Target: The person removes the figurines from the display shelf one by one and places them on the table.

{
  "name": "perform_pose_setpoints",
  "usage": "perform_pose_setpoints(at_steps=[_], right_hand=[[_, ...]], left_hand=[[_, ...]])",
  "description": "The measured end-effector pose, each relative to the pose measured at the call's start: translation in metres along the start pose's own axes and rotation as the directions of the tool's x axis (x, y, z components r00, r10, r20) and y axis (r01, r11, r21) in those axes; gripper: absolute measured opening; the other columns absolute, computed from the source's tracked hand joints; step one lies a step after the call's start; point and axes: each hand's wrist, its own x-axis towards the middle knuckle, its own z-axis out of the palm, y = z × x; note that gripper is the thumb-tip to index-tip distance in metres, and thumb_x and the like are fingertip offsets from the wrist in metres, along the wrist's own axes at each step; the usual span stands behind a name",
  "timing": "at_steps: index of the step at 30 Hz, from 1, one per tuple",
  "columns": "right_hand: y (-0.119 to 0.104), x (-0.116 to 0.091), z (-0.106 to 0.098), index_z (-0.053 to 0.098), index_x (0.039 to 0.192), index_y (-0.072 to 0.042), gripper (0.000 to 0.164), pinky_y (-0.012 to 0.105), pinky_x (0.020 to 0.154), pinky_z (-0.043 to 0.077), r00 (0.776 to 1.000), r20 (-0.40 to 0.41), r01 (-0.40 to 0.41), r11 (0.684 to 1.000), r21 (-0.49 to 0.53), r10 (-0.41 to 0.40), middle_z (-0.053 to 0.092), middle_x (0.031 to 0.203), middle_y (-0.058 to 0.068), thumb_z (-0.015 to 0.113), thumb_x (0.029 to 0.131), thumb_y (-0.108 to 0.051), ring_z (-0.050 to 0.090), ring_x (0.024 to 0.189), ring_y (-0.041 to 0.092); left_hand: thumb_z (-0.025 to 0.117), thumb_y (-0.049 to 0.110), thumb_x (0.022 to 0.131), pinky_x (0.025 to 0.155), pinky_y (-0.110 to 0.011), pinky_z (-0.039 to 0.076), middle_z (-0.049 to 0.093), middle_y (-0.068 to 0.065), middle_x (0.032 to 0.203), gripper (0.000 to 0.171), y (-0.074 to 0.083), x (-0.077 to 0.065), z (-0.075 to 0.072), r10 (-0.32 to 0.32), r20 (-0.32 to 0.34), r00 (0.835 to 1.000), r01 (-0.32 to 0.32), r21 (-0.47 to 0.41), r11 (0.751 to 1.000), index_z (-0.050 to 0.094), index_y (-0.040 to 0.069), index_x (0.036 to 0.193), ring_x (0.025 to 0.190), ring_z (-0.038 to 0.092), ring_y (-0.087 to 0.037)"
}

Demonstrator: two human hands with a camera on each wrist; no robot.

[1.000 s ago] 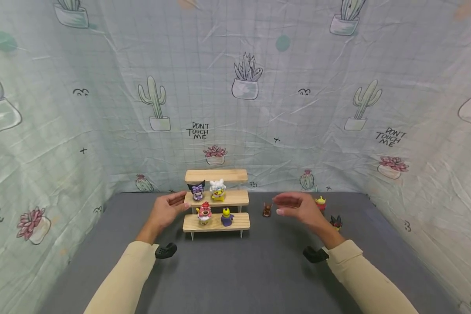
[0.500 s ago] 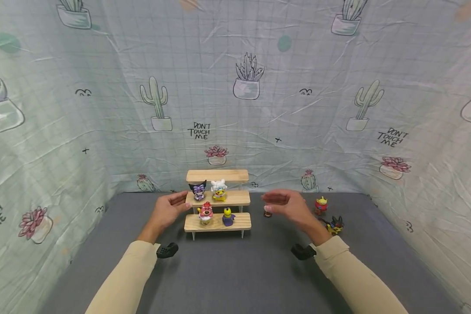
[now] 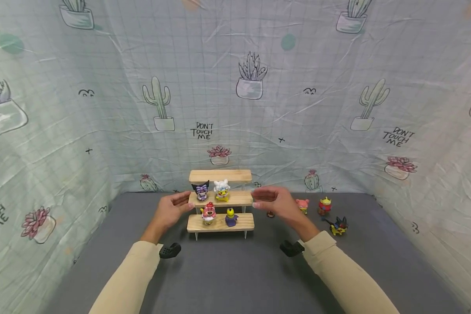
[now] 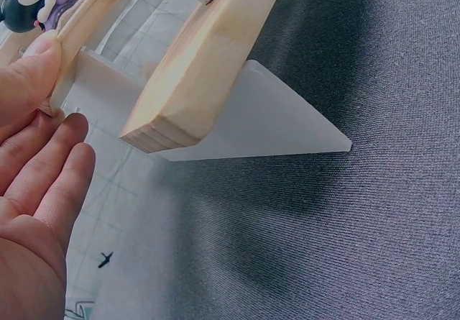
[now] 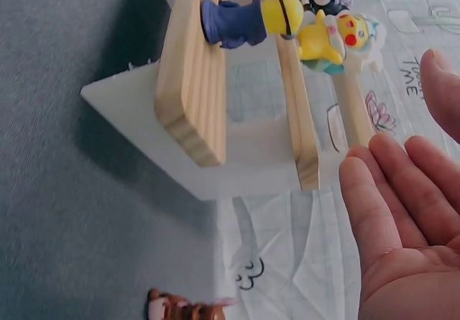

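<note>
A three-tier wooden display stand holds four small figurines in the head view. My left hand pinches the left end of its middle shelf, thumb on top and a finger underneath. Near the right end, my right hand is apart from the shelf with its fingers extended. On the middle tier stand a black-and-purple figurine and a white-hooded yellow one. The lower tier bears a pink bear figurine and a yellow figurine in a purple cape.
A brown figurine, partly hidden in the head view, stands right of the stand. Farther right are a pink figurine, a red-and-yellow one and a black-eared yellow one. A printed cloth hangs behind the grey table.
My right hand has moved left, past the brown figurine, to the stand's right end, uncovering the pink figurine. My left hand stays at the left end.
</note>
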Motion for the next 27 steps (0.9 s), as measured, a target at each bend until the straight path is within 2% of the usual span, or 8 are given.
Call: perform_pose_setpoints(at_steps=[11, 19, 27], right_hand=[[-0.008, 0.021, 0.021, 0.065, 0.138, -0.001, 0.050, 0.046, 0.107, 0.061, 1.000, -0.006, -0.015, 1.000, 0.009, 0.015, 0.065, 0.141, 0.026, 0.081, 0.093, -0.016, 0.065, 0.132, 0.039], [-0.012, 0.034, 0.035, 0.062, 0.140, 0.005, 0.049, 0.046, 0.106, 0.061, 1.000, 0.007, -0.005, 0.999, 0.038, 0.004, 0.063, 0.142, 0.028, 0.076, 0.096, -0.012, 0.063, 0.132, 0.042], [-0.013, 0.044, 0.052, 0.061, 0.142, 0.000, 0.052, 0.050, 0.111, 0.057, 0.999, -0.035, -0.038, 0.998, 0.057, 0.040, 0.064, 0.143, 0.024, 0.078, 0.095, -0.013, 0.061, 0.134, 0.041]], left_hand=[[0.073, 0.012, 0.099, 0.112, -0.044, 0.054, 0.054, -0.024, 0.153, 0.058, -0.002, 0.000, -0.001, 0.018, 0.001, 1.000, -0.018, 0.000, 1.000, 0.051, -0.002, 0.151, 0.143, 0.054, -0.039], [0.073, 0.012, 0.099, 0.114, -0.045, 0.053, 0.054, -0.024, 0.154, 0.058, -0.001, 0.001, -0.001, 0.014, -0.002, 1.000, -0.014, 0.000, 1.000, 0.051, -0.002, 0.151, 0.144, 0.054, -0.038], [0.072, 0.011, 0.099, 0.115, -0.048, 0.052, 0.054, -0.025, 0.153, 0.059, -0.001, -0.001, 0.001, 0.017, 0.004, 1.000, -0.017, -0.004, 1.000, 0.051, -0.003, 0.152, 0.144, 0.053, -0.039]])
